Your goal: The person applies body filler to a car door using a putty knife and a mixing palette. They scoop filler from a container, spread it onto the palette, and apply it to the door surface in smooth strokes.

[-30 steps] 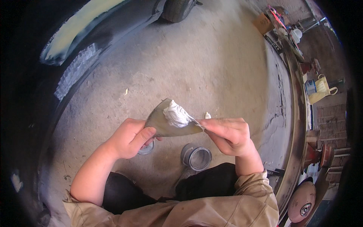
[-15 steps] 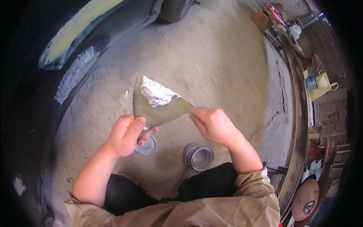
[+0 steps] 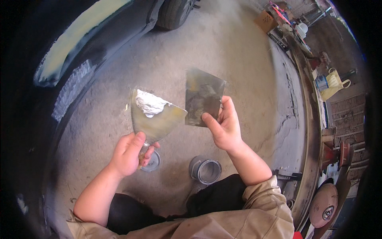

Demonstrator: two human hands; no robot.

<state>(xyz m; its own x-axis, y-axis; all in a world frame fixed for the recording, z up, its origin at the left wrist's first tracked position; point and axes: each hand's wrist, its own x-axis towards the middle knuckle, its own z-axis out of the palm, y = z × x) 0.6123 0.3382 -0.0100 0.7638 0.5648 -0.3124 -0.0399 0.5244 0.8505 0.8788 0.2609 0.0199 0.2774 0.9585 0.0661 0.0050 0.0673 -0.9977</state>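
Observation:
My left hand (image 3: 129,153) grips the lower edge of a fan-shaped, yellowish-green mixing board (image 3: 153,127), thumb on top. A heap of white putty (image 3: 149,102) lies on the board's far part. Just to the right, my right hand (image 3: 227,125) holds a dark, thin, nearly square putty spreader (image 3: 205,97) by its lower right corner, thumb across its face. Smudges mark the spreader. Board and spreader are side by side above the floor, their near edges close together.
An open grey tin (image 3: 209,171) stands on the concrete floor before my knees; a round lid (image 3: 151,161) lies left of it. A dark car body (image 3: 119,30) with filler-coated patches (image 3: 79,40) is at the left. A cluttered bench (image 3: 304,79) runs along the right.
My right hand has turned, bringing the spreader's broad face upright into view, beyond the board's right tip. The board with the putty has shifted a little left and nearer.

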